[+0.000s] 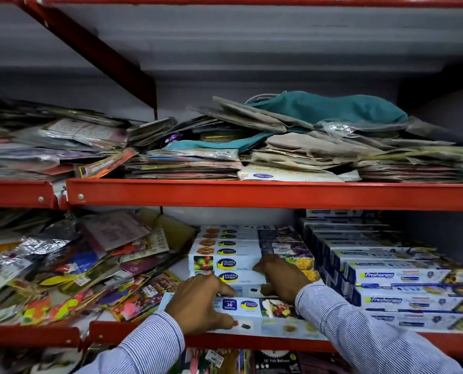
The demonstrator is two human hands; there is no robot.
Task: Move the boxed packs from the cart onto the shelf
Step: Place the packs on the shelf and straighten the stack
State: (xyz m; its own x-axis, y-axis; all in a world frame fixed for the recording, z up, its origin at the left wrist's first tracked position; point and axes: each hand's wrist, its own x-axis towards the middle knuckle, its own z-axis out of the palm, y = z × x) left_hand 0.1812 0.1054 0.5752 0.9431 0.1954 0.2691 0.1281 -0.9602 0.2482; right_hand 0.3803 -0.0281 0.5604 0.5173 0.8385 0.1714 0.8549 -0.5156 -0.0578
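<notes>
Long white boxed packs of cling film (pixel 249 306) lie at the front of the red-edged shelf (pixel 265 342). My left hand (pixel 198 306) grips the left end of the front pack, fingers over its top and thumb on its front face. My right hand (pixel 281 276) rests on the packs just behind, fingers spread toward a stepped stack of the same packs (pixel 225 255) deeper in. The cart is out of view.
Blue-and-white foil boxes (pixel 392 276) are stacked tight on the right. Loose bright packets (pixel 71 265) are heaped on the left of the same shelf. The shelf above (pixel 252 194) holds piles of flat packets and cloth bags.
</notes>
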